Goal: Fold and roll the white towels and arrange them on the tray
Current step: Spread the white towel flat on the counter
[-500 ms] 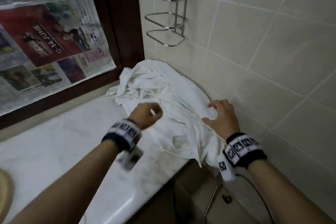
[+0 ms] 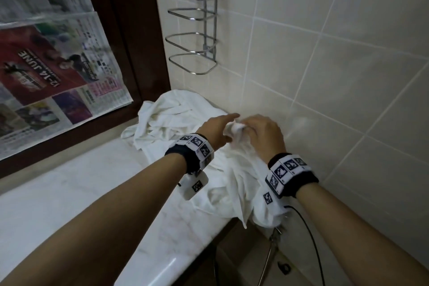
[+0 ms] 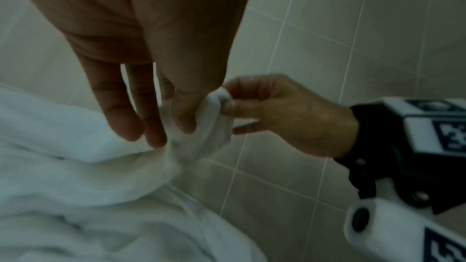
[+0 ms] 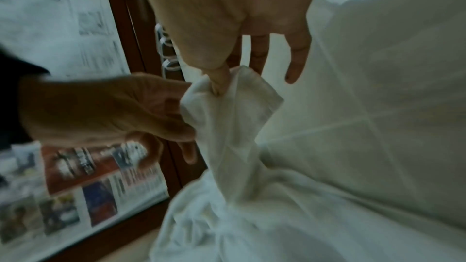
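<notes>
Here | both hands [image 2: 243, 130] pinch soft crumpled white towel [image 2: 176, 118] corner | marble counter [image 2: 81, 193]

- Head view: dim, flat indoor light; soft glare on the counter [image 2: 76, 193] edge and tiles [image 2: 348, 76].
- Straight lines bow toward the edges.
- Both wrist views: darker, greenish, grainy, motion-blurred; near hands out of focus.

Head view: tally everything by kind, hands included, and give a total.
Hands: 2, left hand and right hand, both pinching the towel pile
Towel piles: 1
Wire racks: 1
Newspaper sheets: count unclear
Total: 4
</notes>
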Demonstrator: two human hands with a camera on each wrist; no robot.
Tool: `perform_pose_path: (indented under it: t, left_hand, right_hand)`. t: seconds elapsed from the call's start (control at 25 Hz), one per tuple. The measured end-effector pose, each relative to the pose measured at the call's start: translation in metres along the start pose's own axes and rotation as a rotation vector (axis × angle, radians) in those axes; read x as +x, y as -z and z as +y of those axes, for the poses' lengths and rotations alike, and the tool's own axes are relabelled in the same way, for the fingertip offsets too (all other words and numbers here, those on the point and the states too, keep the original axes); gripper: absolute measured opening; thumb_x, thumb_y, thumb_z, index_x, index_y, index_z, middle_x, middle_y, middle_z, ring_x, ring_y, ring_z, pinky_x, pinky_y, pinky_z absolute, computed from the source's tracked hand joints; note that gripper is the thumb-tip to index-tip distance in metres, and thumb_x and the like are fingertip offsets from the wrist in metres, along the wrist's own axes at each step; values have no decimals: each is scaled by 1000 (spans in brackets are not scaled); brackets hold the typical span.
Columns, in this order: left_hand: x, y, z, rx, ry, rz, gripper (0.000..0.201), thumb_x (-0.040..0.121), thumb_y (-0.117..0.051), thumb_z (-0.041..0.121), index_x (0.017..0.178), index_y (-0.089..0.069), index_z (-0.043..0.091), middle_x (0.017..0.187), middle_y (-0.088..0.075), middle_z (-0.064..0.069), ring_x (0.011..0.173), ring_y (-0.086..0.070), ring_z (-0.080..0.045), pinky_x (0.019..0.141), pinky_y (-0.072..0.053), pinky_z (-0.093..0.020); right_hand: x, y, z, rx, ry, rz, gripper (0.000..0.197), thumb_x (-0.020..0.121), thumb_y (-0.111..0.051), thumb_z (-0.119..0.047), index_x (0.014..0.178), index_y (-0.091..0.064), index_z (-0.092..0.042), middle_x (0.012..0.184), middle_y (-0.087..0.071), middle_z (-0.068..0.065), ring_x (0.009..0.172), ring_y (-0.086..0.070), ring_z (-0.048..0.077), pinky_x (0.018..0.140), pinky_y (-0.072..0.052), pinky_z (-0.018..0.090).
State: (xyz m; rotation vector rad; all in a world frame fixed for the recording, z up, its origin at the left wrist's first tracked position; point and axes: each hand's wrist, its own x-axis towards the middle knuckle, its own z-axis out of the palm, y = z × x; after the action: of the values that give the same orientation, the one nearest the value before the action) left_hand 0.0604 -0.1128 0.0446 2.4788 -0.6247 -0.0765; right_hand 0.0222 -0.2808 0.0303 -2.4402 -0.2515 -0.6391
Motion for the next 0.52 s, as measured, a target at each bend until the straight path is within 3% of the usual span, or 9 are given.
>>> perform_pose_path:
  t: [0.08,0.12,0.24,0.36,0.44,0.52]
  left_hand:
    - [0,19,2,-105,27,198,27,78,-63,11,103,-70,15,86,-72,-12,69,-68,-30,57,-57,-37]
    - [0,35,0,-151,44,295,18,74,-60,12,89,-71,11,75,-71,-11,61,-67,-28,53,-57,-39]
    - [-11,85,-10,-236,49,476,14,74,-60,2,77,-70,10,65,-70,-5,58,-69,-21,58,-58,-39]
    - [-29,140,-19,-252,47,619,16,76,-66,12,92,-68,15,78,-72,2,72,-69,-15,69,-58,-30]
    - [-48,174,-21,-410,23,629,43,77,-75,24,116,-56,18,105,-68,1,91,-69,-11,80,-56,-26]
    - [-67,198,-20,-512,2,654,64,76,-80,28,127,-44,19,124,-59,1,105,-65,-10,86,-56,-27]
  right_hand:
    - [27,8,-24,120,105,84,19,87,-56,-15,97,-72,-15,93,-71,1,84,-64,23,76,-52,37]
    - [41,10,-35,159,139,120,14,87,-60,-11,97,-71,-14,92,-70,1,82,-64,21,75,-52,34]
    - [74,11,-72,284,186,136,11,90,-62,-6,97,-68,-11,87,-69,-1,78,-63,16,72,-51,25]
    - [116,17,-128,369,303,100,14,94,-56,-5,98,-69,-7,82,-65,-2,72,-59,12,65,-40,6]
    - [145,24,-179,417,397,74,15,97,-53,-10,97,-67,-7,78,-62,-4,65,-54,6,61,-36,5]
    - [169,26,-227,449,460,36,17,99,-50,-16,94,-65,-10,73,-59,-3,62,-51,0,57,-37,8]
